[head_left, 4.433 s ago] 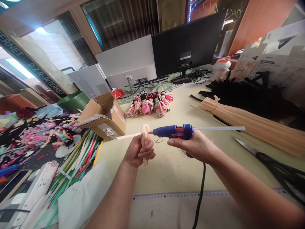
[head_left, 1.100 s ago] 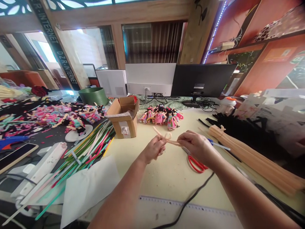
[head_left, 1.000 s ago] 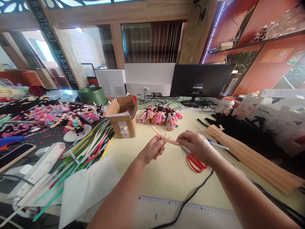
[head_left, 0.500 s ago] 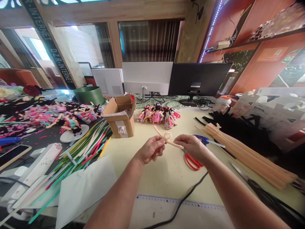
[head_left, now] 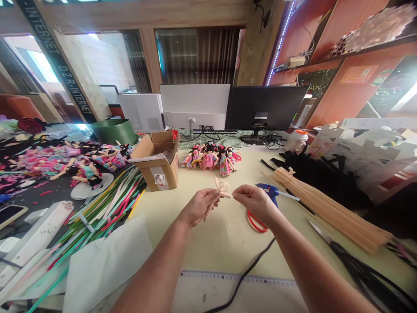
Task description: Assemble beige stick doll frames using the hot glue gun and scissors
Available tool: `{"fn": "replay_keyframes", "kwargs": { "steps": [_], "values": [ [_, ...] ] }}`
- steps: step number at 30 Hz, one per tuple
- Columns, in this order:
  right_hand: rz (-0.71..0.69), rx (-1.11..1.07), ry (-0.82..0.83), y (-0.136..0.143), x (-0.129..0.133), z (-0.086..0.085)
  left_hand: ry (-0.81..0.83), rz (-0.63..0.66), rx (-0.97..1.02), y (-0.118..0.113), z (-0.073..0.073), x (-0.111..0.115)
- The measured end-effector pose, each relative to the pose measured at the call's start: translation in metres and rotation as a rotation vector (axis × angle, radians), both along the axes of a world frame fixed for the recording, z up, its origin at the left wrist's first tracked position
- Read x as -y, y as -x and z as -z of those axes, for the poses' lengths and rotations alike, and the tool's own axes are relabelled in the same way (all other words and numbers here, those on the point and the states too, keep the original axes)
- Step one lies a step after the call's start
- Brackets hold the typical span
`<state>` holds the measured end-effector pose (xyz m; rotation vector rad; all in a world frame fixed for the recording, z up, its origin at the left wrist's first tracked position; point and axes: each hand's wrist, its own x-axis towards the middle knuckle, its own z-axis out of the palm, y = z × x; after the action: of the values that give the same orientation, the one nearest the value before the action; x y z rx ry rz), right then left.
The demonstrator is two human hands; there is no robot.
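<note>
My left hand [head_left: 201, 206] is closed round a small figure of beige pipe cleaner [head_left: 223, 187] above the table. Its top is a round coil, one short arm points up and another points right. A twisted length hangs below my left fingers. My right hand [head_left: 255, 201] is pinched at the tip of the right-pointing arm, its fingertips partly hiding the contact. Under my right wrist lie red-handled scissors [head_left: 257, 222], blades hidden, and a blue glue gun [head_left: 272, 193] with a stick in it.
Finished dolls [head_left: 210, 158] sit behind my hands, beside an open cardboard box [head_left: 159, 167]. Coloured pipe cleaners [head_left: 107, 195] lie left, a beige bundle [head_left: 329, 208] right. Black scissors [head_left: 325, 237] lie at the right. A black cable [head_left: 249, 271] crosses a ruler [head_left: 208, 274] in front.
The loop on the beige pipe cleaner now shows as a fuller, round coil. The long end toward my right hand has become a short arm, and the twisted length below shows more. The view has shifted slightly.
</note>
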<state>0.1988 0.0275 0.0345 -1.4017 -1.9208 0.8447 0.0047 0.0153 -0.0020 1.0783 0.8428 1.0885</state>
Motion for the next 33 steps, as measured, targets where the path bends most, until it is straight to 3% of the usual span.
{"fn": "replay_keyframes", "kwargs": {
  "steps": [6, 12, 19, 24, 33],
  "values": [
    [0.016, -0.091, 0.030, 0.003, 0.001, 0.004, 0.094, -0.036, 0.065, -0.001, 0.000, 0.001],
    [0.008, -0.143, 0.051, 0.006, 0.002, 0.002, 0.125, 0.027, 0.157, 0.007, 0.006, -0.001],
    [0.016, -0.074, -0.022, 0.003, 0.003, 0.011, 0.033, 0.045, 0.039, -0.001, 0.008, -0.002],
    [0.009, -0.047, -0.092, 0.002, 0.006, 0.024, -0.025, -0.024, -0.115, -0.009, 0.015, -0.001],
    [-0.003, -0.016, -0.166, 0.005, 0.011, 0.023, -0.049, -0.060, -0.152, -0.014, 0.013, 0.001]
  ]
}}
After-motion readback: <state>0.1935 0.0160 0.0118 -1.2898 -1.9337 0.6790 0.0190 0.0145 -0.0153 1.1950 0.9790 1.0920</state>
